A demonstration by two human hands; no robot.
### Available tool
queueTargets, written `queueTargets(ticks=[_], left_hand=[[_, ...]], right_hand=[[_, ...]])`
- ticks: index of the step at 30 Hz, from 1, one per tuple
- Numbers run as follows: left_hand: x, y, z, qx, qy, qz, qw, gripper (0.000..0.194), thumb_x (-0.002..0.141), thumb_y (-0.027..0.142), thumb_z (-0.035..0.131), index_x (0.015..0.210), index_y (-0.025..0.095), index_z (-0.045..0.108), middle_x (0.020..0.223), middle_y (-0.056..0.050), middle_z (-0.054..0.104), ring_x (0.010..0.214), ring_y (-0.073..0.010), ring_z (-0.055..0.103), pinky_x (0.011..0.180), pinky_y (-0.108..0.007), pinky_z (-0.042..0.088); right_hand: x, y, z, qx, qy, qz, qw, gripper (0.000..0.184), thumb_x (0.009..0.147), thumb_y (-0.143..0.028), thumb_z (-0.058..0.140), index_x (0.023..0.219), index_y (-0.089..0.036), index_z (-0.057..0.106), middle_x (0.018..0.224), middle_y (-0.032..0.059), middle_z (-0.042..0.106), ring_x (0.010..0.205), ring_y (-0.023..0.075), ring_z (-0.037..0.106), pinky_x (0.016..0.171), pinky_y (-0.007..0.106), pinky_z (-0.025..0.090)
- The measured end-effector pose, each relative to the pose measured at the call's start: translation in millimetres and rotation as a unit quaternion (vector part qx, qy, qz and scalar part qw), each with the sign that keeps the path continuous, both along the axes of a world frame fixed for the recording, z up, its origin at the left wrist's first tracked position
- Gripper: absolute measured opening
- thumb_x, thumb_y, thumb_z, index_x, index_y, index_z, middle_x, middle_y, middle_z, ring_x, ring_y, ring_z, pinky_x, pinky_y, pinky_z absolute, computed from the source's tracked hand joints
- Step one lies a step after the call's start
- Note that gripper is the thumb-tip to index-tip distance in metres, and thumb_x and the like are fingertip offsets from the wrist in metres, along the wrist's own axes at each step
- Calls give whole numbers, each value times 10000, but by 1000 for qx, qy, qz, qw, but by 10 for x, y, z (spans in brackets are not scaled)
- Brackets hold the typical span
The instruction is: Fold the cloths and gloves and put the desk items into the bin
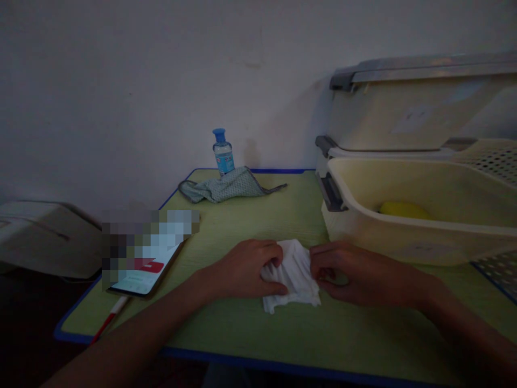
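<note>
A small, crumpled white cloth lies on the green tabletop, bunched into folds. My left hand grips its left side, thumb low and fingers curled over the top. On the opposite side, the fingers of my right hand pinch the cloth's right edge; their tips are partly hidden. Whether it is a cloth or a small garment cannot be made out.
A phone with its screen lit lies left, near a red-and-white pen. Behind are a grey-green rag and a blue-capped bottle. A cream basket holding a yellow object and lidded boxes stand right.
</note>
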State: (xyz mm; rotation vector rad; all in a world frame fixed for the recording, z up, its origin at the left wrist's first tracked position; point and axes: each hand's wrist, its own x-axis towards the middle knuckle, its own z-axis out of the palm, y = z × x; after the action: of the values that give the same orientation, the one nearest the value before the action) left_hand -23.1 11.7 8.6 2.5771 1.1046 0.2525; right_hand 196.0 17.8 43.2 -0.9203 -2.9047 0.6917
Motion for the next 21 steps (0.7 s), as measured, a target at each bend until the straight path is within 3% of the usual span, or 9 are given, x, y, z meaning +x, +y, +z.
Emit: queueTargets(ticks=[7,15,21], left_hand=[[10,8,-15,4,-9,-7,1000,351,687,477,634,818,171,524,774,0,573,688,-153,516,614,-257,348],[10,8,-5,4,-6,-5,1000,349,682,474,639,819,173,527,763,3,567,681,-145,510,619,-250,351],[2,19,-24,5,-3,-7,1000,358,681,483,635,825,174,526,768,2,568,697,-148,510,638,-252,358]], right_hand=[[-25,-21,35,-18,22,10,1000,135,685,-29,488,688,-157,532,679,-21,516,630,90,476,623,217,359],[-31,-7,-43,-66,-12,11,998,123,730,-66,477,704,-154,558,722,7,543,686,123,507,636,239,386],[-33,-16,12,-62,-22,18,998,111,762,-90,491,742,-144,586,757,29,578,713,136,539,646,251,415]])
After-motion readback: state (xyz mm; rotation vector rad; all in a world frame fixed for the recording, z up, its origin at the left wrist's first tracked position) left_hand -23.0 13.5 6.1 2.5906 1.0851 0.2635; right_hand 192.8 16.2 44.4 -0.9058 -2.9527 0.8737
